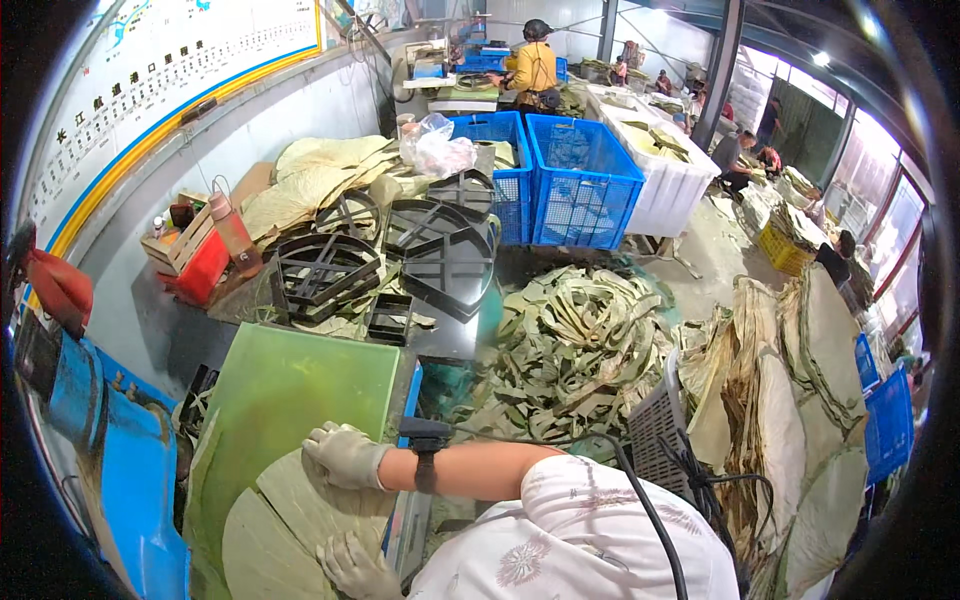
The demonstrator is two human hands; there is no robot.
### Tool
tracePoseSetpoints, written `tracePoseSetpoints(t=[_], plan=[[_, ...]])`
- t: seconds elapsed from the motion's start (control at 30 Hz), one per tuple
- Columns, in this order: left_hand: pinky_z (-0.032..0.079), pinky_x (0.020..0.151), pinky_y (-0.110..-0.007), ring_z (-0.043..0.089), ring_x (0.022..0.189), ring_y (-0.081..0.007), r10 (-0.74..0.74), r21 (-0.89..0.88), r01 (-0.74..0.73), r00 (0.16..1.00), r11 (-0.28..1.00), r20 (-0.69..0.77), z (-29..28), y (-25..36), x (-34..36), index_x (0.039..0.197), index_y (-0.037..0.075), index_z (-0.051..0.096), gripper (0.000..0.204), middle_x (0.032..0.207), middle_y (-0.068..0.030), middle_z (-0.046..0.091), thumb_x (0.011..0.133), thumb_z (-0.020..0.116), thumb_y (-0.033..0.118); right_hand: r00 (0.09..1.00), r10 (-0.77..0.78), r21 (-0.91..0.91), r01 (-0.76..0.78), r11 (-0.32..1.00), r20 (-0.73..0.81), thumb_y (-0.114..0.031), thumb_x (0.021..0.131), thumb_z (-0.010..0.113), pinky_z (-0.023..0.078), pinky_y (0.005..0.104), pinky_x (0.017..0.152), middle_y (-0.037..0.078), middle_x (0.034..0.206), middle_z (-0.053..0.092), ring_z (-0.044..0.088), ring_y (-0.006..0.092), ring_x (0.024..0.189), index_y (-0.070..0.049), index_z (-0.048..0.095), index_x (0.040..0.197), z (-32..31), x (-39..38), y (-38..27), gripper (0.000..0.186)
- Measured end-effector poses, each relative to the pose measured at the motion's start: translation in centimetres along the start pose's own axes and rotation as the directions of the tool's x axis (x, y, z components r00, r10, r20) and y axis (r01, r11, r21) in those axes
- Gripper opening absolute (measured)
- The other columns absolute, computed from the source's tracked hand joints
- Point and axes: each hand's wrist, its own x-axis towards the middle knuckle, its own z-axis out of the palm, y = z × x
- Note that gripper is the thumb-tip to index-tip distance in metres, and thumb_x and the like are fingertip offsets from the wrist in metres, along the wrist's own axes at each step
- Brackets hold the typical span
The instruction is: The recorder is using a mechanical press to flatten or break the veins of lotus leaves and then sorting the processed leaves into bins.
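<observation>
A large pale-green dried leaf [270, 525], fan-shaped with dark splits between its sections, lies at the near end of a green cutting board [300, 380]. My right hand [345, 455], in a pale glove, rests on the leaf's upper edge with its fingers stretched out and slightly curved. Lower down, my gloved left hand [358, 567] lies on the same leaf with fingers apart. Both palms face down, and neither hand grips anything that I can see. A dark band [425, 470] circles my right forearm. The leaf's lower part runs out of view.
Beyond the board sit black metal cutting frames [440, 250] and more leaves [320, 180]. A blue machine [120, 470] stands at left. Leaf scraps [580, 340] pile up beside the table, with stacked leaves [770, 420] at right. Blue crates [585, 190] and a co-worker [535, 68] are farther back.
</observation>
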Motion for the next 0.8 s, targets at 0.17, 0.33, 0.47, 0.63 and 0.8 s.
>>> tracePoseSetpoints(t=[0.17, 0.33, 0.47, 0.63, 0.8], plan=[[0.046, 0.102, -0.059, 0.063, 0.108, -0.0403, -0.016, -0.029, 0.016, 1.000, 0.999, 0.010, 1.0, -1.3, -1.5, 0.126, 0.001, 0.063, 0.038, 0.117, -0.0193, 0.065, 0.097, 0.064, 0.026, 1.000, 0.016, 0.003, -0.016, 1.000, -0.009, -0.018, 0.077, 0.070, 0.051, 0.0466, 0.095, 0.018, 0.118, 0.062, 0.059, 0.0363, 0.115, -0.002, 0.063, 0.115, -0.8, -0.3, -0.2, 0.042], [0.046, 0.103, -0.060, 0.058, 0.112, -0.0444, -0.081, -0.149, 0.101, 0.988, 0.984, 0.131, 2.3, -2.4, -1.4, 0.112, -0.004, 0.062, 0.036, 0.111, -0.0238, 0.063, 0.085, 0.065, 0.021, 0.988, 0.151, -0.083, -0.148, 0.985, 0.024, -0.018, 0.076, 0.071, 0.052, 0.0472, 0.094, 0.018, 0.120, 0.062, 0.060, 0.0366, 0.115, -0.004, 0.063, 0.119, -2.9, -0.9, -0.1, 0.047], [0.046, 0.103, -0.059, 0.057, 0.111, -0.0438, -0.139, -0.074, 0.143, 0.989, 0.987, 0.057, 1.3, -1.2, -0.6, 0.114, -0.001, 0.061, 0.048, 0.110, -0.0217, 0.060, 0.069, 0.071, 0.011, 0.989, 0.139, -0.048, -0.137, 0.989, 0.058, -0.020, 0.076, 0.073, 0.052, 0.0476, 0.095, 0.016, 0.122, 0.061, 0.059, 0.0369, 0.117, -0.005, 0.062, 0.123, -2.4, -1.1, -0.6, 0.051], [0.047, 0.102, -0.058, 0.058, 0.110, -0.0431, -0.122, -0.128, 0.133, 0.988, 0.983, 0.092, 0.1, -1.2, 0.7, 0.112, 0.000, 0.061, 0.044, 0.110, -0.0210, 0.060, 0.071, 0.070, 0.010, 0.985, 0.158, 0.007, -0.159, 0.987, 0.066, -0.020, 0.077, 0.073, 0.052, 0.0477, 0.097, 0.017, 0.125, 0.060, 0.058, 0.0391, 0.117, -0.006, 0.060, 0.125, -2.5, -1.3, -0.1, 0.052], [0.047, 0.101, -0.056, 0.058, 0.109, -0.0407, -0.094, -0.098, 0.100, 0.993, 0.990, 0.068, 0.0, -1.6, 0.0, 0.110, 0.000, 0.062, 0.035, 0.109, -0.0188, 0.061, 0.076, 0.064, 0.009, 0.964, 0.240, 0.105, -0.252, 0.962, 0.118, -0.020, 0.077, 0.072, 0.052, 0.0467, 0.096, 0.019, 0.122, 0.064, 0.062, 0.0377, 0.114, -0.004, 0.059, 0.128, -3.1, -1.4, 0.6, 0.055]])
